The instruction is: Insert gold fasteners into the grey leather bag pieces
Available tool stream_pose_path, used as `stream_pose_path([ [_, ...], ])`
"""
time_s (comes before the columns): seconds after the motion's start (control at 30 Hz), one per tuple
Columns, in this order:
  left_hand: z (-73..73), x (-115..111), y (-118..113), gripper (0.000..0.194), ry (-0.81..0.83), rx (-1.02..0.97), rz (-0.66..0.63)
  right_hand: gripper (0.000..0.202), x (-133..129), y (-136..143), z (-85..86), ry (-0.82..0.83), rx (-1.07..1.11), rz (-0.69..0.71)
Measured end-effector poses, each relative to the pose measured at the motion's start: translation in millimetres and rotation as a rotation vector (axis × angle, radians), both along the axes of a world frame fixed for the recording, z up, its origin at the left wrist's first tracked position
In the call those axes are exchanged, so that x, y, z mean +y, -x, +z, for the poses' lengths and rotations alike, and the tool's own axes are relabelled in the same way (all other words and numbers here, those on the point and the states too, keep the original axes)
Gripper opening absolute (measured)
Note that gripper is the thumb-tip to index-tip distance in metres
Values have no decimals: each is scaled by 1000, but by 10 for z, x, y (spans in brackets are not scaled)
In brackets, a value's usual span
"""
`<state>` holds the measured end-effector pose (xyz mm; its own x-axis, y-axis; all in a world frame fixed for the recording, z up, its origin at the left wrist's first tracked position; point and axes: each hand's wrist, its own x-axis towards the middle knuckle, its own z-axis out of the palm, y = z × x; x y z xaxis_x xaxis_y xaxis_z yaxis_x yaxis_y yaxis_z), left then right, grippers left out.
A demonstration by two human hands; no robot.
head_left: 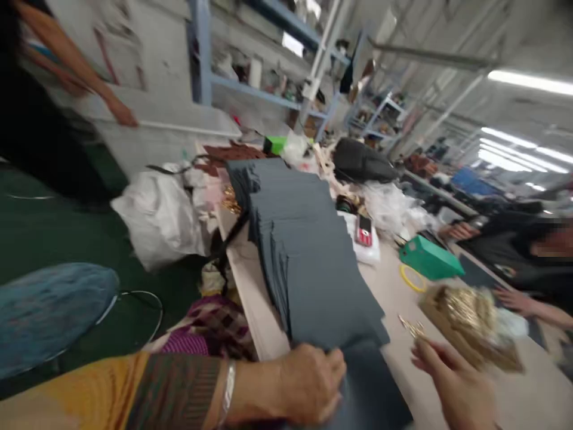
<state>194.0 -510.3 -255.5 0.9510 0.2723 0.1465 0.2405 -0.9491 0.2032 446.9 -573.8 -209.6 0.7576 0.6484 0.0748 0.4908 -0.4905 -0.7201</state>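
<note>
The left hand (311, 382) is gripping the near end of the grey fabric stack (304, 251) lying along the table (528, 400); the right hand (456, 388) is hovering half-open near a bag of gold fittings (470, 322).

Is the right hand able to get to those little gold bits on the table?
Probably yes. The right hand hovers open just below the small gold pieces, with only bare table between them; the bag of gold parts sits off to the side.

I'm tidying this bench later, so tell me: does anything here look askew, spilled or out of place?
The stack of grey fabric pieces has slid into a slanted fan, not a square pile, and the left hand grips its near end. A few small gold pieces lie loose on the table beside the right hand.
</note>
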Motion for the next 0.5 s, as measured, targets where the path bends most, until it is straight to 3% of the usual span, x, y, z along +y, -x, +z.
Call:
stream_pose_path([
  [0.1, 29, -61, -16, 29, 125, -62, -41, 41, -370, 355, -2, -34, 287, 55],
  [0.27, 66, 8, 7, 23, 153, -64, -32, 34, -265, 882, -287, 42, 342, 275],
  [0.5, 33, -12, 4, 23, 157, -80, -47, 29, -120, 930, -313, 208, 287, 402],
])
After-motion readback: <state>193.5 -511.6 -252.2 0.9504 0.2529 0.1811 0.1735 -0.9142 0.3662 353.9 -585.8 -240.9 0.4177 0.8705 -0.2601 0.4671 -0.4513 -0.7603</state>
